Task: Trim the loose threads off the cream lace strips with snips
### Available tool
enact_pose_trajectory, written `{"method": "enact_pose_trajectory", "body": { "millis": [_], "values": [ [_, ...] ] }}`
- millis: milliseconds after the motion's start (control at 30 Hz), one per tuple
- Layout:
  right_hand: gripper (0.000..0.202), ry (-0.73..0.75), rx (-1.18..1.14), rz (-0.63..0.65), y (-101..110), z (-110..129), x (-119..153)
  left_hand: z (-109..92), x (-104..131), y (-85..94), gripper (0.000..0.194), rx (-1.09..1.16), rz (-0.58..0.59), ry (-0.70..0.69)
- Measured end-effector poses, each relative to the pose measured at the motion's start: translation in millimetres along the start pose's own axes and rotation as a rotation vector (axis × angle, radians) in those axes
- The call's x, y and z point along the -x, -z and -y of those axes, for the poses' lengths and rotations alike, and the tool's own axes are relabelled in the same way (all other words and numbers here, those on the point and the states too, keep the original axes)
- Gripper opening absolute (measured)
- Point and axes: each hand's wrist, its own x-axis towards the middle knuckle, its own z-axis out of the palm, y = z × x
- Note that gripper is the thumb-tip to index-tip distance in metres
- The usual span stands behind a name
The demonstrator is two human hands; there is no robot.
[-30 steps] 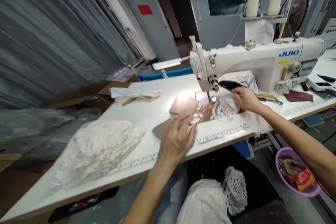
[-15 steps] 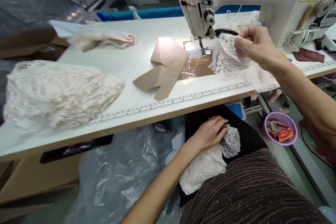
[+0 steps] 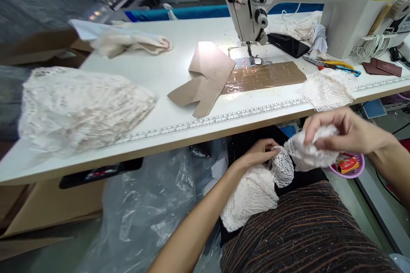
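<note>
Over my lap, my left hand (image 3: pixel 261 153) pinches a piece of white lace (image 3: pixel 282 168). More white lace (image 3: pixel 251 198) lies bunched on my lap below that wrist. My right hand (image 3: pixel 339 132) grips a crumpled lace piece (image 3: pixel 310 151) just off the table's front edge, beside the lace in my left hand; the crumpled piece is blurred. Another flat lace piece (image 3: pixel 328 89) rests on the table's edge above my right hand. The sewing machine (image 3: pixel 246 13) stands beyond, nothing under its needle but the bed and brown tape.
A large lace pile (image 3: pixel 83 106) sits on the left of the white table (image 3: pixel 144 66). Near the needle lies a brown paper pattern (image 3: pixel 208 79). Scissors with a yellow handle (image 3: pixel 339 64) and a black object (image 3: pixel 288 45) lie right. Below is a purple basket (image 3: pixel 358 168).
My right hand has come down from beside the needle to my lap, bringing a lace piece off the table. My left hand stays on the lap, now lifting its lace slightly.
</note>
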Motion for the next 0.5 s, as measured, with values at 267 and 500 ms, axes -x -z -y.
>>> {"method": "enact_pose_trajectory", "body": {
  "millis": [267, 500],
  "values": [
    [0.019, 0.074, -0.105, 0.158, -44.8, -40.9, -2.7, -49.6, 34.3, -9.1, 0.047, 0.311, -0.082, -0.091],
    [0.019, -0.002, 0.024, -0.114, -53.2, -64.0, -7.6, -56.0, 44.8, -12.8, 0.037, 0.283, -0.099, -0.132]
  ]
}}
